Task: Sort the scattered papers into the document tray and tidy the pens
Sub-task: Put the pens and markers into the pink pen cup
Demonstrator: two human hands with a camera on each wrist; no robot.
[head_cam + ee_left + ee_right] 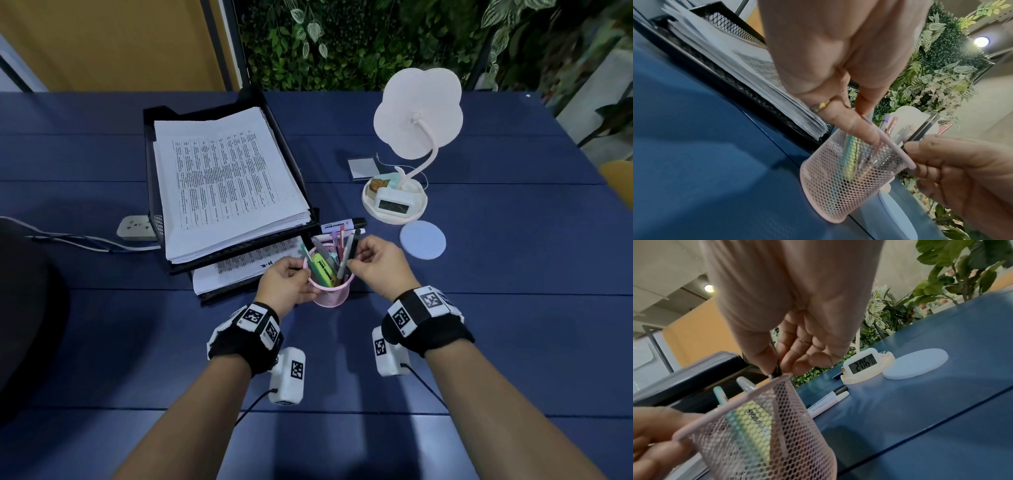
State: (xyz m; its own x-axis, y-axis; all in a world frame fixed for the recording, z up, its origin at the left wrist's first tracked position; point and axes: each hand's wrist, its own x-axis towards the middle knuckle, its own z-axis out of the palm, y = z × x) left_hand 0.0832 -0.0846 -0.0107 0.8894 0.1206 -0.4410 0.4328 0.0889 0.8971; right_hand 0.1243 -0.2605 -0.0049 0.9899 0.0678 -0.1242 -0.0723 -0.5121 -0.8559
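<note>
A pink mesh pen cup (331,294) (849,181) (764,434) stands on the blue table just in front of the black two-tier document tray (152,171). Several pens and a green highlighter (322,271) stick out of it. My left hand (291,284) (838,100) grips the cup's left rim and wall. My right hand (373,262) (789,353) pinches a black pen (352,253) (920,131) (777,369) that stands in the cup at its right rim. A thick stack of printed papers (226,185) fills the upper tier, and more sheets (239,270) lie in the lower one.
Two markers (342,228) (830,398) lie on the table behind the cup. A round pale coaster (422,240) lies to the right, with a white flower-shaped lamp (418,116) and a small digital clock (392,204) on its base beyond. A power strip (135,228) sits left of the tray.
</note>
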